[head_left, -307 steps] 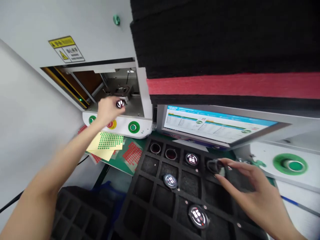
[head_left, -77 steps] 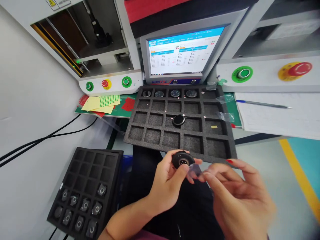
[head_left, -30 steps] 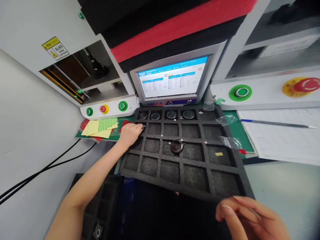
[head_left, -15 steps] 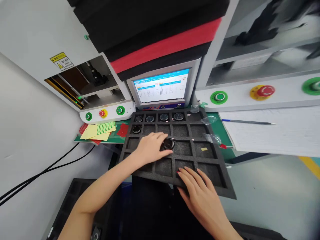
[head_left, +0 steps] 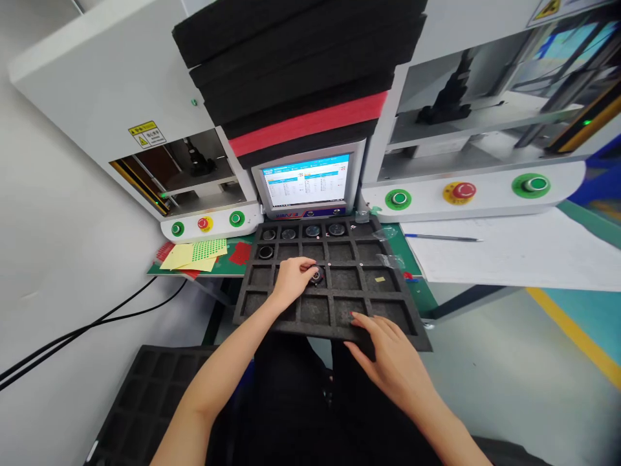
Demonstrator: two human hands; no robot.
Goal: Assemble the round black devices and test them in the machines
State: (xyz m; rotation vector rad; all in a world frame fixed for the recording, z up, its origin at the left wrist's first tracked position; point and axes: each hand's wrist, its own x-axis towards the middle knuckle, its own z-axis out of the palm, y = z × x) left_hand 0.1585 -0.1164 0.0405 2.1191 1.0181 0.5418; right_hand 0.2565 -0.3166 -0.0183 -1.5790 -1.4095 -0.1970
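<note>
My left hand (head_left: 292, 279) is closed on a small round black watch case (head_left: 316, 276), pinched between thumb and fingers over the middle of a black foam tray (head_left: 345, 296). The case's back, with a round pattern at its centre, faces up. My right hand (head_left: 388, 349) straddles the tray's front edge, fingertips over a front compartment and thumb outside the rim, in a loose hold. More round watch cases (head_left: 313, 231) sit in the tray's back row, and another one (head_left: 265, 252) lies in the second row at the left.
Behind the tray stands a monitor (head_left: 306, 183), with stacked black foam trays (head_left: 301, 71) above it. Machines with green buttons (head_left: 398, 199) and red emergency stops (head_left: 460, 191) flank it. Paper sheets (head_left: 485, 259) with a pen (head_left: 444, 237) lie right, sticker sheets (head_left: 194, 254) left.
The watch case has turned in my left hand, from its dark glossy face to its patterned back. The right hand stays at the tray's front edge. The camera view has shifted.
</note>
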